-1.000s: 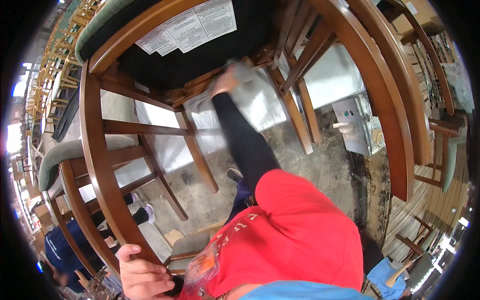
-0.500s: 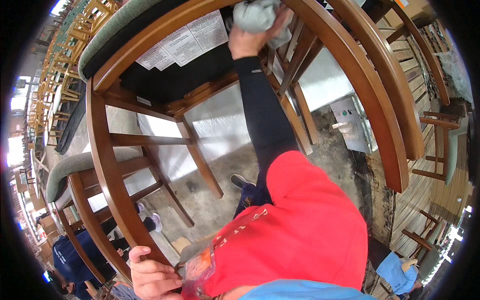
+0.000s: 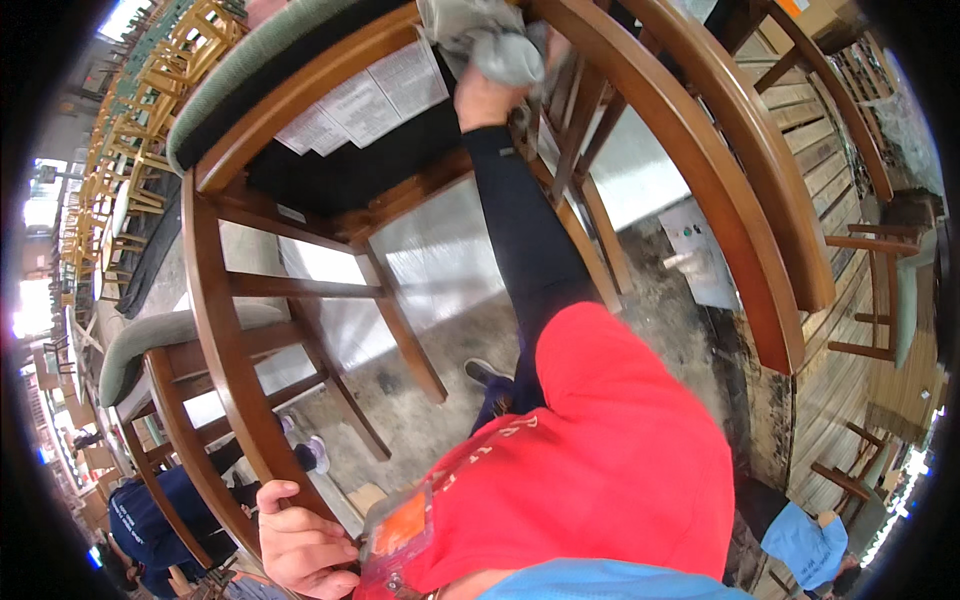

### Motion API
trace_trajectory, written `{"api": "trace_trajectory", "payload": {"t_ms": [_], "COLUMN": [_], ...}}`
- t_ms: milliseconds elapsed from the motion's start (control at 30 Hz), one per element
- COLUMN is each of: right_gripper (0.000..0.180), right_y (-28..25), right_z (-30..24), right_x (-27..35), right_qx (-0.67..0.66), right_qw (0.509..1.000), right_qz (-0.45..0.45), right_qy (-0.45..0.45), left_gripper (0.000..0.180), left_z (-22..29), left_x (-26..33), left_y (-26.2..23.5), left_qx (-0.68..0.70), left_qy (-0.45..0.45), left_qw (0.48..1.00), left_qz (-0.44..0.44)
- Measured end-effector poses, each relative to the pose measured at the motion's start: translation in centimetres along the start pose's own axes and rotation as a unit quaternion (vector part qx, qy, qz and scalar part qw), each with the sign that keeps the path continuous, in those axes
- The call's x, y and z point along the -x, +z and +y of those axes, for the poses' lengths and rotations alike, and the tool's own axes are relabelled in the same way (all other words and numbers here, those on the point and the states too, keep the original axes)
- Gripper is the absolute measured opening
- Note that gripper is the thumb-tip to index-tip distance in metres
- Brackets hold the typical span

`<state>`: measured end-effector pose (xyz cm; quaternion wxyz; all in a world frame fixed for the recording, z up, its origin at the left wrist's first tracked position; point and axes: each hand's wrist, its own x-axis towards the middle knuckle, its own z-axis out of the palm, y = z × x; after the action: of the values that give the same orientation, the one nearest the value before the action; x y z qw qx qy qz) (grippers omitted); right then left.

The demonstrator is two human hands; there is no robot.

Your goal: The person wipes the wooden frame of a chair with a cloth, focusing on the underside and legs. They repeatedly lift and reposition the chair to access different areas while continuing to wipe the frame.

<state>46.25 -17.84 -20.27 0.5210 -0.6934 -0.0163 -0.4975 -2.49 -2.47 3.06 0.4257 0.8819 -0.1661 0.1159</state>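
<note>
A crowded workshop hall spreads around a stained concrete floor (image 3: 430, 355), with rows of pale wooden chairs (image 3: 185, 65) at the upper left and shiny silvery sheeting (image 3: 440, 245) behind the nearest furniture. Close in front of the person stands the brown chair (image 3: 300, 95), the underside of its seat in sight: black fabric (image 3: 330, 180) with white printed papers (image 3: 365, 105) on it.

The hands are well apart. The right hand (image 3: 487, 100), at the end of a black sleeve (image 3: 520, 215), is closed on a bunched grey cloth (image 3: 505, 58) at the seat's upper right corner (whether the cloth presses on the wood there, I cannot tell). The left hand (image 3: 303, 545) is curled around the near end of a chair leg (image 3: 240, 370), low in the view.

Beside that leg sits a second chair (image 3: 140, 350) with a grey-green seat. One co-worker in navy (image 3: 155, 515) is at the lower left, another in light blue (image 3: 810, 545) at the lower right.
</note>
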Motion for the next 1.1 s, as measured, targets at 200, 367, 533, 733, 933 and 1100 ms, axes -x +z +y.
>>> {"api": "trace_trajectory", "payload": {"t_ms": [200, 367, 533, 733, 933, 1100], "right_gripper": [0.028, 0.105, 0.101, 0.086, 0.051, 0.041], "right_y": [2.3, 1.0, -2.0, 1.1, 2.9, 2.6], "right_z": [-9.3, -12.9, -5.5, -8.7, -17.3, -13.0], "right_x": [-0.1, 9.2, 4.0, -1.5, 3.2, -0.1], "right_qx": [-0.115, -0.143, 0.002, -0.117, -0.104, -0.100], "right_qw": [0.988, 0.967, 0.957, 0.978, 0.833, 0.922], "right_qz": [0.094, -0.184, -0.155, 0.006, -0.234, -0.102], "right_qy": [0.029, -0.103, -0.244, -0.172, -0.490, -0.360], "left_gripper": [0.035, 0.033, 0.028, 0.025, 0.025, 0.024], "left_z": [0.2, -0.1, 0.2, 0.3, -0.9, -0.4], "left_x": [-0.3, -0.5, 0.0, -0.8, -0.7, -1.0], "left_y": [0.2, -0.1, 0.2, 0.3, -0.3, 0.3], "left_qx": [-0.008, 0.011, 0.028, 0.040, 0.046, 0.055], "left_qy": [-0.018, -0.012, -0.020, -0.009, 0.026, 0.047], "left_qw": [1.000, 1.000, 0.999, 0.999, 0.998, 0.997], "left_qz": [-0.016, -0.012, -0.007, -0.005, -0.019, -0.004]}}
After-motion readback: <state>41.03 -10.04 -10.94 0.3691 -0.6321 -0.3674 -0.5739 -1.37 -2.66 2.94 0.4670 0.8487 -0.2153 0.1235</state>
